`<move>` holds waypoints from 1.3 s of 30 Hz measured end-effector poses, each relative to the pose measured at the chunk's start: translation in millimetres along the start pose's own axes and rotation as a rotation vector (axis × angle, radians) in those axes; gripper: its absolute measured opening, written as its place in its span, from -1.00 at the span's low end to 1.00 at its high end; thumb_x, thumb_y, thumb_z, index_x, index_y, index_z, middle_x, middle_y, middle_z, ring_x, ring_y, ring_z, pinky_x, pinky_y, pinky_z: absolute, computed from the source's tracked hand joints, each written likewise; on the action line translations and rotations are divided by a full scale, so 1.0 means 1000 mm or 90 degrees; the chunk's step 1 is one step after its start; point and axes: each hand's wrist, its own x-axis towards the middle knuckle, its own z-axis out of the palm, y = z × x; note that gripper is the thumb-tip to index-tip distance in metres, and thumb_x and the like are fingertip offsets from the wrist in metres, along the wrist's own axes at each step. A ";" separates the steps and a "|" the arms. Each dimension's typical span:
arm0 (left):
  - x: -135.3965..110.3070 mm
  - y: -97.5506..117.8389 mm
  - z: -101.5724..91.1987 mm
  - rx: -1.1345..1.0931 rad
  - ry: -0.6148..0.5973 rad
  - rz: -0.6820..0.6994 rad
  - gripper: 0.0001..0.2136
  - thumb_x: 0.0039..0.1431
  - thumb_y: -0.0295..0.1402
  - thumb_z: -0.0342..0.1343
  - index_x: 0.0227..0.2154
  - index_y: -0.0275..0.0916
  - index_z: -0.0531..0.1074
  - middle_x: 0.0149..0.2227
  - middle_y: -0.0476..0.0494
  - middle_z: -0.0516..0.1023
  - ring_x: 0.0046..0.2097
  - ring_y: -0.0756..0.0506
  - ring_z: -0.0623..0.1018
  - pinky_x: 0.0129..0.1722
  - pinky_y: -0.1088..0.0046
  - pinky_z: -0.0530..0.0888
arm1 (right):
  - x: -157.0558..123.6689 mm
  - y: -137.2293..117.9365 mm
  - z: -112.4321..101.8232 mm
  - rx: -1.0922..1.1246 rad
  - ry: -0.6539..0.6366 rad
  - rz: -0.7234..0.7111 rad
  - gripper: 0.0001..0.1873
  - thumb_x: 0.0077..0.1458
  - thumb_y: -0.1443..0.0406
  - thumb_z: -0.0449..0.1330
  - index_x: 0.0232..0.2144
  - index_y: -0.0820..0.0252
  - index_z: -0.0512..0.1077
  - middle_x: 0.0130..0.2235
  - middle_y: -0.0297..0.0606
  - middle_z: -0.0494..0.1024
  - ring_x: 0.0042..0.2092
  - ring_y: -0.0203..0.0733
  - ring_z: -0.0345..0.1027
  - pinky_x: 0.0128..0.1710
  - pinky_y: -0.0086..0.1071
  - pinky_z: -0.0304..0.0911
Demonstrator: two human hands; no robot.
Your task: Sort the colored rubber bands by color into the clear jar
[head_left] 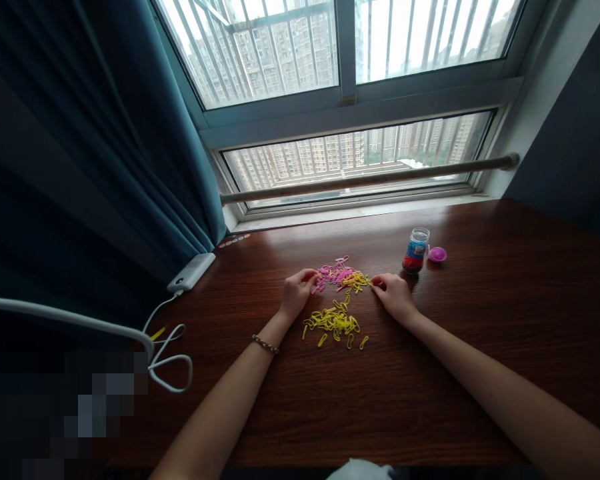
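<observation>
Pink stitch markers (334,272), small plastic loops shaped like safety pins, lie in a loose heap on the brown table. Yellow stitch markers (356,281) overlap its right side. Nearer to me is a separate pile of yellow stitch markers (333,321), with a few lying singly around it. My left hand (298,293) is at the heap's left edge, thumb and fingertips pinched on a pink marker. From the right, my right hand (395,297) pinches a yellow marker at the heap's edge. The fingertips partly hide what each hand holds.
A clear jar (415,252) with a blue and red label stands open behind my right hand, a pink lid (437,254) beside it. At the left are a white power strip (192,272) and looped white cable (173,385). The window and curtain border the table (460,387).
</observation>
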 end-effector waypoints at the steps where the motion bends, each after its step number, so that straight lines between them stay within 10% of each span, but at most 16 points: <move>1: -0.003 0.003 0.001 -0.038 -0.019 -0.012 -0.81 0.04 -0.24 0.06 -0.37 -0.25 0.43 -0.46 -0.07 0.50 -0.43 -0.02 0.48 -0.40 0.48 0.42 | 0.000 -0.001 -0.001 -0.004 -0.002 -0.002 -0.87 -0.06 0.35 0.11 -0.47 0.20 0.47 -0.42 -0.25 0.52 -0.37 -0.20 0.36 -0.31 -0.35 0.22; 10: -0.015 0.021 0.007 -0.105 -0.265 -0.047 -0.73 0.06 -0.16 0.02 -0.36 -0.29 0.41 -0.73 0.12 0.21 -0.69 0.10 0.22 -0.68 0.59 0.16 | -0.001 -0.004 -0.002 0.022 0.009 0.012 -0.82 -0.04 0.36 0.09 -0.36 0.21 0.46 -0.40 -0.25 0.51 -0.37 -0.22 0.36 -0.31 -0.35 0.24; 17: -0.011 0.025 0.007 0.242 -0.082 0.105 -0.73 0.16 -0.19 -0.11 -0.29 -0.17 0.44 -0.26 -0.13 0.46 -0.11 -0.13 0.35 -0.08 0.29 0.23 | -0.012 -0.032 -0.008 0.067 0.027 -0.149 -0.85 0.03 0.32 0.08 -0.34 0.17 0.43 -0.36 -0.22 0.48 -0.29 -0.17 0.32 -0.25 -0.30 0.24; 23: -0.009 0.017 0.017 0.331 -0.138 0.052 -0.67 0.17 -0.13 -0.18 -0.03 0.02 0.27 0.04 -0.06 0.31 0.10 -0.24 0.11 0.07 -0.07 -0.11 | -0.027 -0.058 -0.012 0.121 -0.154 -0.394 -0.73 0.07 0.24 0.08 -0.15 0.12 0.36 -0.31 -0.24 0.49 -0.26 -0.20 0.31 -0.20 -0.31 0.24; 30: -0.009 0.018 0.018 0.345 -0.187 0.057 -0.67 0.16 -0.08 -0.20 -0.05 0.08 0.27 0.07 -0.01 0.27 0.14 -0.29 0.04 0.04 -0.20 -0.28 | -0.010 -0.028 -0.006 0.025 0.064 -0.113 -0.78 0.08 0.25 0.04 -0.27 0.20 0.42 -0.26 -0.16 0.49 -0.16 -0.08 0.28 -0.13 -0.20 0.18; 39: -0.010 0.021 0.016 0.346 -0.208 0.089 -0.64 0.16 -0.07 -0.21 -0.07 -0.01 0.30 0.07 -0.05 0.29 0.13 -0.25 0.07 0.06 -0.18 -0.32 | -0.005 -0.007 0.005 -0.044 0.001 -0.057 -0.74 0.07 0.31 -0.01 -0.34 0.17 0.49 -0.18 -0.20 0.50 -0.05 -0.08 0.18 -0.05 -0.16 0.08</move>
